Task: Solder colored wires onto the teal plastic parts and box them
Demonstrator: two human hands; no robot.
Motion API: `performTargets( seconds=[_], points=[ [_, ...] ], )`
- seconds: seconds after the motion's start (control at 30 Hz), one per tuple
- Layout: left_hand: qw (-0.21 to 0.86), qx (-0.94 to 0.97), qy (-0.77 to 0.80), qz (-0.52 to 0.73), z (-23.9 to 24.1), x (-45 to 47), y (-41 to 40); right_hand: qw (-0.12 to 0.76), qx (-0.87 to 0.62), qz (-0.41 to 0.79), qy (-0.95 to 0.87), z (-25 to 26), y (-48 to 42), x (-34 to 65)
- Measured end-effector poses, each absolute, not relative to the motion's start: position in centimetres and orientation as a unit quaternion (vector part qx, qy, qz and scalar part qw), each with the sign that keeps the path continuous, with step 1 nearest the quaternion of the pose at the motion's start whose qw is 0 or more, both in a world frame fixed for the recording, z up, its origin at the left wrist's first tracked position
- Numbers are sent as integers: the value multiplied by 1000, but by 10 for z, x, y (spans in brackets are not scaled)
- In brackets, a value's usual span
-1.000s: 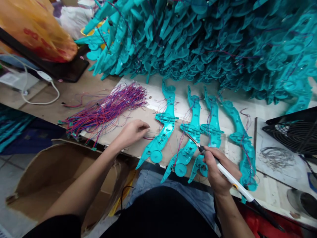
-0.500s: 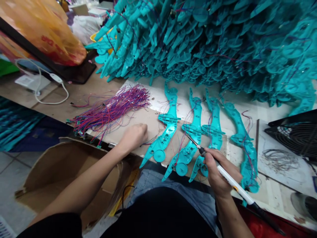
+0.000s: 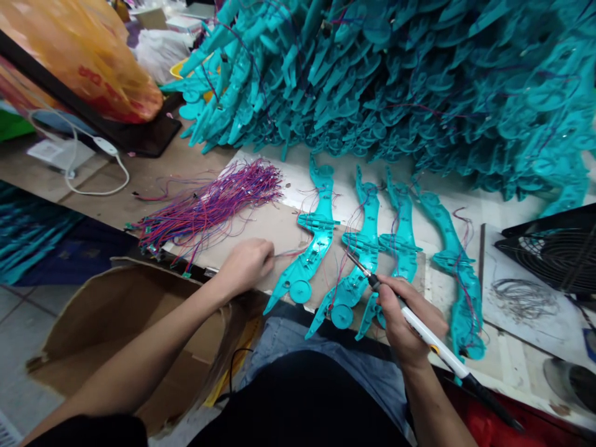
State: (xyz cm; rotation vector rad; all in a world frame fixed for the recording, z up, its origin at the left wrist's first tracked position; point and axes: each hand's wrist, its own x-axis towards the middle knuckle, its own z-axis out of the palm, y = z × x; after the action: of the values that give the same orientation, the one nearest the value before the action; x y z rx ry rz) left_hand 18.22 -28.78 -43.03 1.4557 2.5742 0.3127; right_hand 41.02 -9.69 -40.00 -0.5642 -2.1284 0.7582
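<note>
My right hand (image 3: 410, 316) is wrapped round a white soldering iron (image 3: 431, 341), whose metal tip points up and left, close to the second teal plastic part (image 3: 367, 245). Left of the nearest teal part (image 3: 321, 239), my left hand (image 3: 246, 266) is closed in a pinch on thin red and blue wires (image 3: 289, 253) that run to that part. The wire ends inside the fingers are hidden. Two more teal parts, a third (image 3: 404, 230) and a fourth (image 3: 449, 226), lie to the right with wires on them.
A bundle of red and purple wires (image 3: 209, 205) lies at left on the table. Behind rises a large heap of teal parts (image 3: 372, 81). At right are a black fan (image 3: 554, 254) and a board with tangled solder wire (image 3: 526, 301). An open cardboard box (image 3: 84, 329) stands below the table's edge.
My left hand has shifted slightly left and down, and the wires beside it now stretch straighter toward the first teal part. My right hand and the soldering iron have moved slightly left.
</note>
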Motion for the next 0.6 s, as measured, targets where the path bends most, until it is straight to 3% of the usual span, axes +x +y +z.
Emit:
performTargets(
  seconds=[0.1,0.17,0.33,0.47,0.6],
  points=[
    [-27,424,904,42,-423,183,-290,398,-212,300,-841,-401,-97,408],
    [-42,416,908,22,-422,185,-292,397,-210,301,-842,-402,-98,406],
    [53,448,888,88,-434,183,-301,395,-212,300,-842,-402,-98,405],
    [55,481,855,185,-438,171,-292,386,-215,296,-847,-400,-98,404],
    [94,526,832,151,-441,162,-269,393,-216,279,-849,-397,-99,404]
  ],
)
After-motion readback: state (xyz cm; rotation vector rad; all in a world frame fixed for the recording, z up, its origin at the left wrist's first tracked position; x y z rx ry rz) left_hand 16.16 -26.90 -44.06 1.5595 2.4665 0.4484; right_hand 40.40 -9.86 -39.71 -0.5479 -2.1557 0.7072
